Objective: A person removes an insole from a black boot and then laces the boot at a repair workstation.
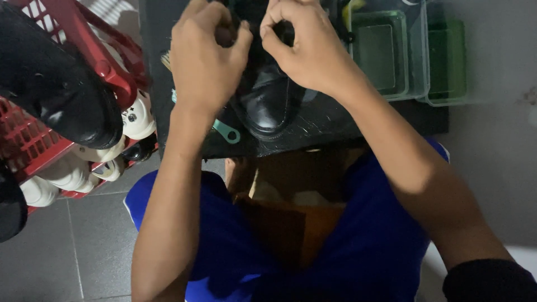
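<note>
On the black mat (335,120) above my knees stands a glossy black leather shoe (267,103), toe toward me, stiff and likely slippery, best gripped at its upper, where my left hand (204,59) and right hand (310,47) pinch something small, probably its laces, a teal brush handle (226,131) beside its toe.

Shoe (268,106) on mat (335,120); basket (33,140) left (tubs (408,56) right).

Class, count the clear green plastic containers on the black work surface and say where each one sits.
2. One green container sits just beyond the right hand; the other is at the far right edge. More may be hidden.
</note>
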